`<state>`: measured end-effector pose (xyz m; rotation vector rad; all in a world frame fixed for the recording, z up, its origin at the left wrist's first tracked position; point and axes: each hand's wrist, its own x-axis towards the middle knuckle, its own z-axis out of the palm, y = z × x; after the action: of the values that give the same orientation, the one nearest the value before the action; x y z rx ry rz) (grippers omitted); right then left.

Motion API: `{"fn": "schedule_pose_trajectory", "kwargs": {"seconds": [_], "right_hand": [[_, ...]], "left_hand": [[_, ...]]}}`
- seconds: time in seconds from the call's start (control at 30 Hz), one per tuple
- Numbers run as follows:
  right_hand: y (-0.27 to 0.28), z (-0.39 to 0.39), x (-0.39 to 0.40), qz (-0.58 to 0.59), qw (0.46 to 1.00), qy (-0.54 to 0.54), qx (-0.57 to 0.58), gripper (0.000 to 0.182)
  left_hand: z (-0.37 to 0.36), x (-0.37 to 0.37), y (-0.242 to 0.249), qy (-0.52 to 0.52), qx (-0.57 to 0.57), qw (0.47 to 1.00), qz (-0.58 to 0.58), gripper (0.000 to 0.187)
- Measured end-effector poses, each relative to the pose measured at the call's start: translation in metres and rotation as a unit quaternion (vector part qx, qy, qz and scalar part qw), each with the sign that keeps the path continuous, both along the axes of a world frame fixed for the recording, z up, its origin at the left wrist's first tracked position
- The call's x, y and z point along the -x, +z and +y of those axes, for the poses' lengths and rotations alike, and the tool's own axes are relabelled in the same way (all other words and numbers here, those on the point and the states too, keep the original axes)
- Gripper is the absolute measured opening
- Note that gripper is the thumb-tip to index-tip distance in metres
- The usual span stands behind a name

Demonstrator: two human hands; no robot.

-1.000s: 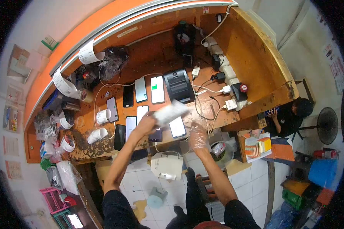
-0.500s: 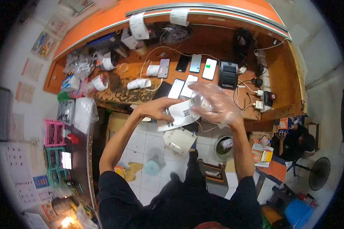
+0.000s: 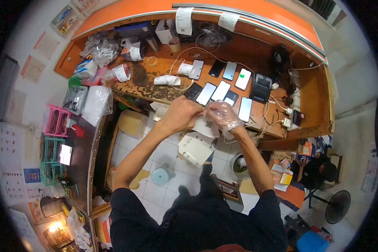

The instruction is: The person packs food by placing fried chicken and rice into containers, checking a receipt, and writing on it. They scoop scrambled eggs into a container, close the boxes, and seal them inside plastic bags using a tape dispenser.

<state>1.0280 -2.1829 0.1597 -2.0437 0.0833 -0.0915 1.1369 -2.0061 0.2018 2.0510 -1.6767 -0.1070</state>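
Observation:
A white printed sheet (image 3: 206, 127) with a QR code hangs between my hands over the bench's front edge. My left hand (image 3: 181, 113) is closed on the sheet's upper left part. My right hand (image 3: 223, 116), covered by clear plastic, pinches the sheet's upper right part beside it. Just beyond lie phones with lit screens, one (image 3: 206, 93) behind my fingers, another (image 3: 220, 90) to its right and a third (image 3: 245, 109) right of my right hand. A black printer (image 3: 261, 87) sits farther right.
Receipt rolls (image 3: 167, 80) and plastic bags (image 3: 101, 49) lie on the bench's left part. White cables and chargers (image 3: 286, 122) are at the right. A co-worker (image 3: 319, 170) is at the far right, near a fan (image 3: 338, 206). White card (image 3: 196, 149) shows below the sheet.
My hands have come closer together, and my right hand has closed on the sheet. The sheet now hangs lower between them. The view has shifted, showing the bench farther right.

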Motion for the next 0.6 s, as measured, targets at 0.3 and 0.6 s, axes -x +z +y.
{"fn": "schedule_pose_trajectory", "kwargs": {"seconds": [0.3, 0.6], "right_hand": [[-0.062, -0.058, 0.032, 0.002, 0.997, 0.059, -0.039, 0.025], [-0.225, -0.072, 0.017, 0.059, 0.968, -0.015, -0.245, 0.017]], "left_hand": [[0.0, -0.01, -0.019, 0.08, 0.104, 0.986, 0.104, 0.009], [0.035, -0.004, -0.074, 0.172, 0.175, 0.967, 0.071, 0.007]]}}
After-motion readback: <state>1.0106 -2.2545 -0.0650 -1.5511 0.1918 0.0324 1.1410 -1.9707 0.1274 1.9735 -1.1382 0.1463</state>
